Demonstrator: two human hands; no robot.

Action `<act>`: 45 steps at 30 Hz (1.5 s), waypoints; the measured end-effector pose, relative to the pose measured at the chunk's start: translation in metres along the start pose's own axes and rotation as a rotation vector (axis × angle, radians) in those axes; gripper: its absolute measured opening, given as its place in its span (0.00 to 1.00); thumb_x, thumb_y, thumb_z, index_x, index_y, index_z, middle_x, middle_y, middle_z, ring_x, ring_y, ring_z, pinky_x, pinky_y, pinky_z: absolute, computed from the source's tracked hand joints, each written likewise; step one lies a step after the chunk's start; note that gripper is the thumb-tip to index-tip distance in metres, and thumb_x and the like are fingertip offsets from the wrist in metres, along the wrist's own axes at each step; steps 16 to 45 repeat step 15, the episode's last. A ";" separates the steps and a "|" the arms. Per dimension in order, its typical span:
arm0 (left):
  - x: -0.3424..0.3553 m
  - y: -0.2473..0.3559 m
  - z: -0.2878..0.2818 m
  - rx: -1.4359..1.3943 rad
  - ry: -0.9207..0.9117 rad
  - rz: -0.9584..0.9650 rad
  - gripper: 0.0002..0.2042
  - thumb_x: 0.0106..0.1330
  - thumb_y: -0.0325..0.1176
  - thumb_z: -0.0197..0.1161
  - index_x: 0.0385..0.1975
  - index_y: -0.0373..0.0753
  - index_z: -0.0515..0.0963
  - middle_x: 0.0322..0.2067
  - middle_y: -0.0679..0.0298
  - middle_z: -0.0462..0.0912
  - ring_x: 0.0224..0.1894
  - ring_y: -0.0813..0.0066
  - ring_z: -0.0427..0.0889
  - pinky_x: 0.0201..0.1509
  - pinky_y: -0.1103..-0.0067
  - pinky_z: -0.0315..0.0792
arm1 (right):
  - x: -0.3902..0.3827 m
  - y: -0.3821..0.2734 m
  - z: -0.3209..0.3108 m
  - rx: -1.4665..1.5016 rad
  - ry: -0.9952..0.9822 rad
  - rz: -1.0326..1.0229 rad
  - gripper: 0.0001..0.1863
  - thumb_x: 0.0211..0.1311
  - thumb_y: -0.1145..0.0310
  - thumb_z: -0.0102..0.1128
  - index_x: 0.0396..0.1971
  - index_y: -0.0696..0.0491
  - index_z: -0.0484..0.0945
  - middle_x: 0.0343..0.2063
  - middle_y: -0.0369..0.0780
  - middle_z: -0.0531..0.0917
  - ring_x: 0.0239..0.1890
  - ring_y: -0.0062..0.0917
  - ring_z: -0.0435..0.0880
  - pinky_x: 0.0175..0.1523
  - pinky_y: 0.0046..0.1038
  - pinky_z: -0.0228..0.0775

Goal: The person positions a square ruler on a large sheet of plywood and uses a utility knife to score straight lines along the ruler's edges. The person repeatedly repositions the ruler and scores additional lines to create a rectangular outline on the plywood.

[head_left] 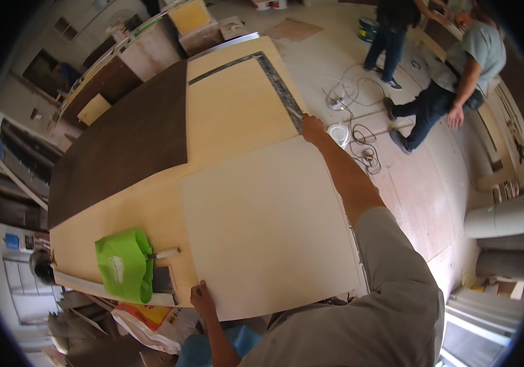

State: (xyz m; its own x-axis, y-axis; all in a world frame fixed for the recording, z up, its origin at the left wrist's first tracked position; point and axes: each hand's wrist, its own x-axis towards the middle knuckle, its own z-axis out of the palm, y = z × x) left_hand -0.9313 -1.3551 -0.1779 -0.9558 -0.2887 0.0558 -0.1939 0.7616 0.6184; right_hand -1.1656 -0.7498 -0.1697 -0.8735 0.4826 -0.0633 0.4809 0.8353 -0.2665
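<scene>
A large pale sheet [268, 226] lies on the near right part of the wooden worktable [164, 196]. My left hand [204, 300] is closed on the sheet's left edge close to its near corner. Stretched out to the far right, my right hand [313, 129] is closed beyond the sheet's far edge, beside a dark mottled L-shaped strip [280, 88]. A thin light-coloured tool [295, 112] pokes out of it, too small to name. Left of the sheet are a green bag [124, 263], a light-handled tool [167, 253] and a dark square piece [163, 279].
A dark brown sheet [124, 144] covers the table's far left. Two people [390, 37] [451, 85] stand beyond the right side. Cables [366, 150] and a white roll [338, 134] lie on the floor by the table. Rolled material [499, 217] lies at far right; plastic bags [155, 327] sit below the near edge.
</scene>
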 end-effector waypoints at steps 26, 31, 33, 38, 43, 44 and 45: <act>-0.011 0.022 -0.005 -0.079 -0.038 -0.170 0.16 0.66 0.39 0.65 0.29 0.28 0.78 0.21 0.55 0.79 0.23 0.69 0.74 0.31 0.72 0.71 | 0.051 -0.021 -0.010 0.060 -0.067 0.233 0.44 0.50 0.43 0.70 0.57 0.60 0.66 0.58 0.56 0.72 0.57 0.45 0.78 0.56 0.42 0.76; -0.011 0.022 -0.005 -0.079 -0.038 -0.170 0.16 0.66 0.39 0.65 0.29 0.28 0.78 0.21 0.55 0.79 0.23 0.69 0.74 0.31 0.72 0.71 | 0.051 -0.021 -0.010 0.060 -0.067 0.233 0.44 0.50 0.43 0.70 0.57 0.60 0.66 0.58 0.56 0.72 0.57 0.45 0.78 0.56 0.42 0.76; -0.011 0.022 -0.005 -0.079 -0.038 -0.170 0.16 0.66 0.39 0.65 0.29 0.28 0.78 0.21 0.55 0.79 0.23 0.69 0.74 0.31 0.72 0.71 | 0.051 -0.021 -0.010 0.060 -0.067 0.233 0.44 0.50 0.43 0.70 0.57 0.60 0.66 0.58 0.56 0.72 0.57 0.45 0.78 0.56 0.42 0.76; -0.011 0.022 -0.005 -0.079 -0.038 -0.170 0.16 0.66 0.39 0.65 0.29 0.28 0.78 0.21 0.55 0.79 0.23 0.69 0.74 0.31 0.72 0.71 | 0.051 -0.021 -0.010 0.060 -0.067 0.233 0.44 0.50 0.43 0.70 0.57 0.60 0.66 0.58 0.56 0.72 0.57 0.45 0.78 0.56 0.42 0.76; -0.011 0.022 -0.005 -0.079 -0.038 -0.170 0.16 0.66 0.39 0.65 0.29 0.28 0.78 0.21 0.55 0.79 0.23 0.69 0.74 0.31 0.72 0.71 | 0.051 -0.021 -0.010 0.060 -0.067 0.233 0.44 0.50 0.43 0.70 0.57 0.60 0.66 0.58 0.56 0.72 0.57 0.45 0.78 0.56 0.42 0.76; -0.011 0.022 -0.005 -0.079 -0.038 -0.170 0.16 0.66 0.39 0.65 0.29 0.28 0.78 0.21 0.55 0.79 0.23 0.69 0.74 0.31 0.72 0.71 | 0.051 -0.021 -0.010 0.060 -0.067 0.233 0.44 0.50 0.43 0.70 0.57 0.60 0.66 0.58 0.56 0.72 0.57 0.45 0.78 0.56 0.42 0.76; -0.011 0.022 -0.005 -0.079 -0.038 -0.170 0.16 0.66 0.39 0.65 0.29 0.28 0.78 0.21 0.55 0.79 0.23 0.69 0.74 0.31 0.72 0.71 | 0.051 -0.021 -0.010 0.060 -0.067 0.233 0.44 0.50 0.43 0.70 0.57 0.60 0.66 0.58 0.56 0.72 0.57 0.45 0.78 0.56 0.42 0.76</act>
